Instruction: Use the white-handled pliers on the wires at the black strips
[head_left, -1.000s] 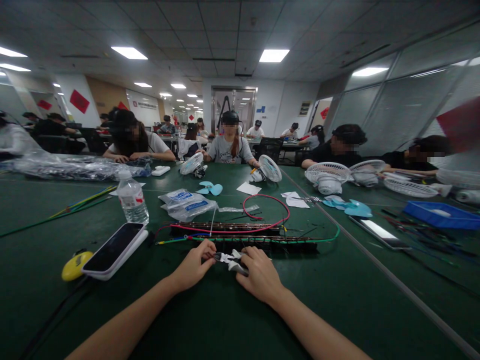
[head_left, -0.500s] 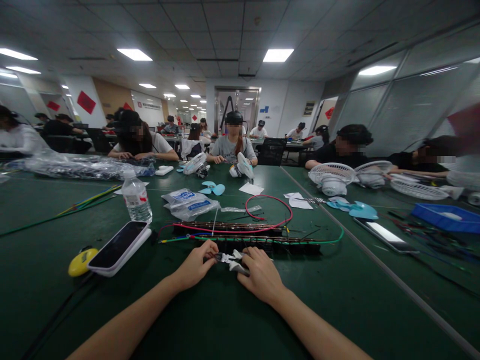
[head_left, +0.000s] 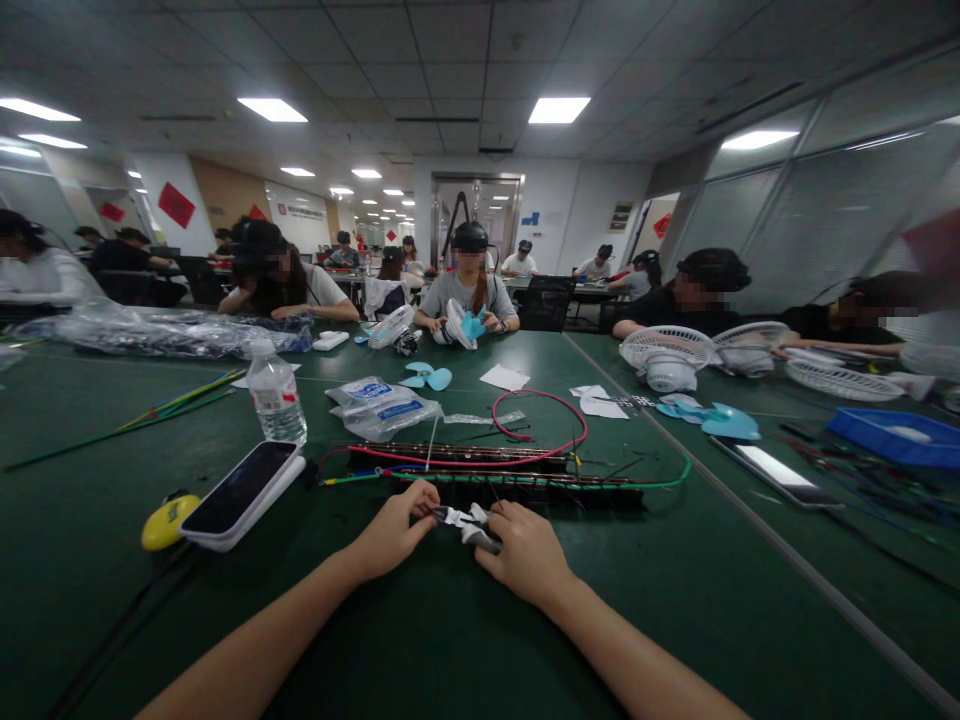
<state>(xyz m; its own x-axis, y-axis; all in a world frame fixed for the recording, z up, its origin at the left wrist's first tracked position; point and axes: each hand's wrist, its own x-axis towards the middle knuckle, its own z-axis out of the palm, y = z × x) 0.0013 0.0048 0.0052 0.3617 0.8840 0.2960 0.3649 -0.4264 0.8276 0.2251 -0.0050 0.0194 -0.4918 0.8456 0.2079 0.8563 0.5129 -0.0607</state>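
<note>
My right hand (head_left: 529,550) is closed around the white-and-grey handles of a pair of pliers (head_left: 453,517), whose jaws point left. At the jaw tips, my left hand (head_left: 401,525) is closed in a pinch; what lies between its fingers is too small to make out. Just beyond both hands lie two long black strips with copper-coloured bars, a front strip (head_left: 525,492) and a rear strip (head_left: 547,460). A green wire (head_left: 667,486) runs along the front strip, and a red wire (head_left: 585,425) loops up from the rear one. A white cable tie (head_left: 431,443) stands up between them.
To the left are a phone (head_left: 240,490), a yellow tape measure-like object (head_left: 169,522) and a water bottle (head_left: 276,400). Plastic bags (head_left: 386,408) lie beyond the strips. At right are another phone (head_left: 769,470), a blue tray (head_left: 892,435) and fan parts. Co-workers sit around the table.
Both hands and the pliers keep nearly the same place. Across the table, a co-worker now holds a blue fan blade against a white fan. The view has shifted slightly.
</note>
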